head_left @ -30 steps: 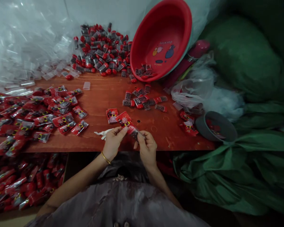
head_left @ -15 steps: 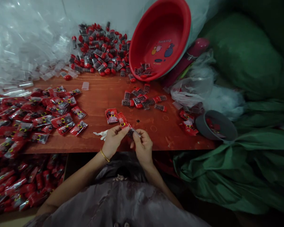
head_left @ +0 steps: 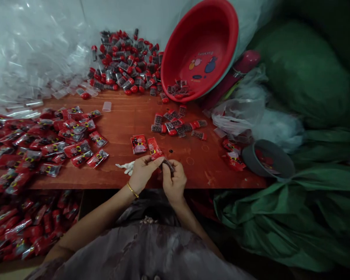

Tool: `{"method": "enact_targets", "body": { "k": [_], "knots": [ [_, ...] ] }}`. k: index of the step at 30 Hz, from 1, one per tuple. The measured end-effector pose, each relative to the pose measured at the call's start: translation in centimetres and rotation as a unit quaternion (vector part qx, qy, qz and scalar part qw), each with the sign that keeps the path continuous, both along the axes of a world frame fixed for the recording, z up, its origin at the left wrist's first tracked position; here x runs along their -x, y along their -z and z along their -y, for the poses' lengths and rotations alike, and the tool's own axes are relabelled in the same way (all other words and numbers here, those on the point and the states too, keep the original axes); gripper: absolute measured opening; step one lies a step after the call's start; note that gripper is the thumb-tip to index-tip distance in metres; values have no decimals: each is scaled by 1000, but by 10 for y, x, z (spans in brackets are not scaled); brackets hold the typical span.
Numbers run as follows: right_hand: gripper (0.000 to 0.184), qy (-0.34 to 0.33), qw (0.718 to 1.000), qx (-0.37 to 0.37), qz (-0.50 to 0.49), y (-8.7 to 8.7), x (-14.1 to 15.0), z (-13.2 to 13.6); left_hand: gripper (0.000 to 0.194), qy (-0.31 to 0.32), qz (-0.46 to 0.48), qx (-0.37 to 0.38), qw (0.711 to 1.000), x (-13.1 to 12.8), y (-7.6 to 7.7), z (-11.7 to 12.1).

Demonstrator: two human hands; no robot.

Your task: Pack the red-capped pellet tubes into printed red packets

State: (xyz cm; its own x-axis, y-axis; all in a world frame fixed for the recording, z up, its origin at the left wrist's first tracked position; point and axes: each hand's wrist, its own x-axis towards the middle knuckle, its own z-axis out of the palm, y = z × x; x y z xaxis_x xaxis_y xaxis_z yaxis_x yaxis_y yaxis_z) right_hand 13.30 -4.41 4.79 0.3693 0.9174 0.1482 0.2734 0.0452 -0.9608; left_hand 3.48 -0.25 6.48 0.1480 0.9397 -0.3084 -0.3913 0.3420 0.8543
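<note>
Near the table's front edge, my left hand (head_left: pixel 144 171) pinches a red printed packet (head_left: pixel 154 147) that points up and away from me. My right hand (head_left: pixel 175 182) grips a small dark-filled clear container (head_left: pixel 168 165) at the packet's lower end. Fingers hide where the two meet, so I cannot tell whether the container is inside the packet. A small stack of red printed cards (head_left: pixel 139 144) lies just beyond my left hand. White crumpled scraps (head_left: pixel 126 167) rest beside that hand's wrist side.
Filled red packets (head_left: pixel 76 147) are heaped at left, with more in a box (head_left: pixel 32 229) below. Red-capped containers (head_left: pixel 125 66) pile at the back, several nearer (head_left: pixel 175 124). A red basin (head_left: pixel 201 46) leans there. A grey bowl (head_left: pixel 268 159) and green cloth (head_left: pixel 268 210) are right.
My hands have drawn slightly closer together around the packet and container. The packet stands a little more upright, and the whole view has shifted slightly.
</note>
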Motion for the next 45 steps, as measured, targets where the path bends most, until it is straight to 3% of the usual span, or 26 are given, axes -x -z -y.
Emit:
{"method": "enact_targets", "body": {
  "k": [6, 12, 19, 22, 27, 32, 39, 42, 45],
  "knots": [
    [21, -119, 986, 48, -103, -3, -3, -2, 38, -33, 47, 13, 998, 2, -7, -6],
    [21, -15, 1000, -1, -4, 10, 4, 2, 38, 6, 38, 36, 999, -5, -3, -5],
    [27, -100, 961, 49, -252, 11, 2, -5, 37, 7, -45, -50, 998, 0, -4, 2],
    [26, -95, 966, 48, -234, 7, 0, -4, 35, 11, -57, -83, 995, 1, -4, 3],
    [26, -13, 990, 45, -134, 3, 1, -2, 35, 21, -87, -58, 994, -5, 0, 9],
    [26, -69, 979, 47, -187, 4, -3, -1, 39, 41, -9, -38, 998, -5, 2, 8],
    [23, -50, 987, 51, -144, 1, -8, -4, 34, 79, 18, -19, 997, -8, 5, 3],
    [23, -105, 974, 48, -193, 2, -13, -9, 35, 73, 31, -2, 997, -6, 4, 0],
    [24, -166, 964, 51, -199, 3, -19, -10, 34, 25, 38, 19, 999, -2, 1, -4]
  ]
}}
